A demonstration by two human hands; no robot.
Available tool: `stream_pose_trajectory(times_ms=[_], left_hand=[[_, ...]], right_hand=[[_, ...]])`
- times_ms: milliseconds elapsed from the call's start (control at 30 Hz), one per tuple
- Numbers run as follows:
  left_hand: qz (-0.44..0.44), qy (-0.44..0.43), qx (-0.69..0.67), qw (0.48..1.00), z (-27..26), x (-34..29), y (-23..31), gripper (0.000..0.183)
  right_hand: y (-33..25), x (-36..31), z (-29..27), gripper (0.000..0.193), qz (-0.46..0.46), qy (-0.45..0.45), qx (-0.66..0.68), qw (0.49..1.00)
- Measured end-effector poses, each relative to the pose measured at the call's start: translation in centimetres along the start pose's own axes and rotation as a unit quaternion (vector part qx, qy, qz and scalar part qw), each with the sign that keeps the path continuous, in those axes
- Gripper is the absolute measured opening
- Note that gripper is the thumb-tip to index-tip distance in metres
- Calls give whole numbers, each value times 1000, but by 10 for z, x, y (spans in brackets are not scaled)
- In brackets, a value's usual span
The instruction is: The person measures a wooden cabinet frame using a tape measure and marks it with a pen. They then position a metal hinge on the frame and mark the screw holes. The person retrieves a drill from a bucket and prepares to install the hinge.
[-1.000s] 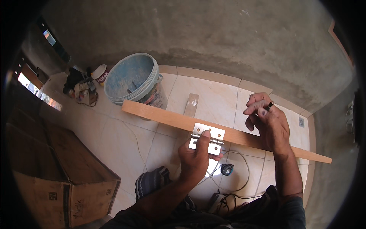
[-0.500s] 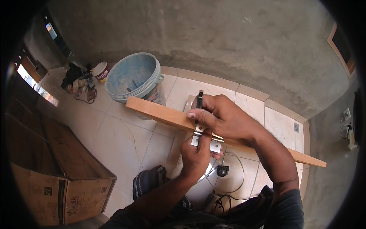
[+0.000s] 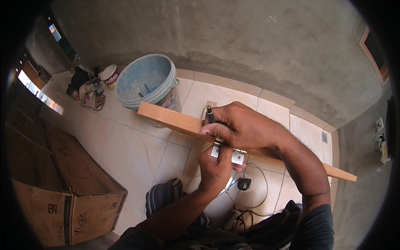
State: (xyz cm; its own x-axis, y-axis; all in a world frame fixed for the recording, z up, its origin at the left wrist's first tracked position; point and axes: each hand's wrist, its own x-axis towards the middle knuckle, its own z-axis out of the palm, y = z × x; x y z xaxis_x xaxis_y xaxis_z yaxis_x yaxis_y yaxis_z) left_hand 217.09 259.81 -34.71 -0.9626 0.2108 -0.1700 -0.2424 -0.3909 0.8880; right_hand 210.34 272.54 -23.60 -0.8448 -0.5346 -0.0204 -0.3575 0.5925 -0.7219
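Observation:
A long wooden plank (image 3: 171, 119) runs across in front of me, from beside the bucket to the far right. A silver butt hinge (image 3: 238, 158) lies against its near edge, with one leaf hanging toward me. My left hand (image 3: 214, 168) grips the hinge, the thumb pressed over its middle. Above it my right hand (image 3: 239, 125) is closed on a dark pencil (image 3: 210, 115), which stands tilted at the hinge's upper leaf. The pencil's lower end and most of that upper leaf are hidden by the right hand.
Behind the plank's left end stands a blue bucket (image 3: 143, 79), with a small paint tub (image 3: 110, 75) farther left. A large cardboard box (image 3: 93, 208) fills the lower left. Looped cable and a black round object (image 3: 244, 184) lie on the tiles below the plank. A grey wall rises behind.
My right hand has shifted slightly left, and the pencil's top has tipped left and toward me. The left hand still holds the hinge, moved slightly right.

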Motion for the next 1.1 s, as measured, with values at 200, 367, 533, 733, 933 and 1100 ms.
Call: stream_pose_trajectory(times_ms=[200, 367, 533, 733, 933, 1100], left_hand=[[3, -3, 9, 1000, 0, -1, 0, 33], [6, -6, 10, 1000, 0, 0, 1, 33], [11, -2, 3, 1000, 0, -1, -2, 34], [7, 3, 10, 1000, 2, -2, 2, 34], [12, 9, -4, 1000, 2, -1, 3, 31], [6, 8, -4, 1000, 4, -1, 3, 29]], right_hand=[[-3, 2, 0, 42, -11, -2, -54, 998], [-1, 1, -1, 40, 18, 23, -23, 999], [3, 2, 1, 40, -7, 17, -23, 1000], [5, 4, 2, 39, -33, 31, -58, 997], [14, 7, -7, 38, -9, 59, -19, 998], [17, 0, -7, 37, 9, 73, -31, 997]])
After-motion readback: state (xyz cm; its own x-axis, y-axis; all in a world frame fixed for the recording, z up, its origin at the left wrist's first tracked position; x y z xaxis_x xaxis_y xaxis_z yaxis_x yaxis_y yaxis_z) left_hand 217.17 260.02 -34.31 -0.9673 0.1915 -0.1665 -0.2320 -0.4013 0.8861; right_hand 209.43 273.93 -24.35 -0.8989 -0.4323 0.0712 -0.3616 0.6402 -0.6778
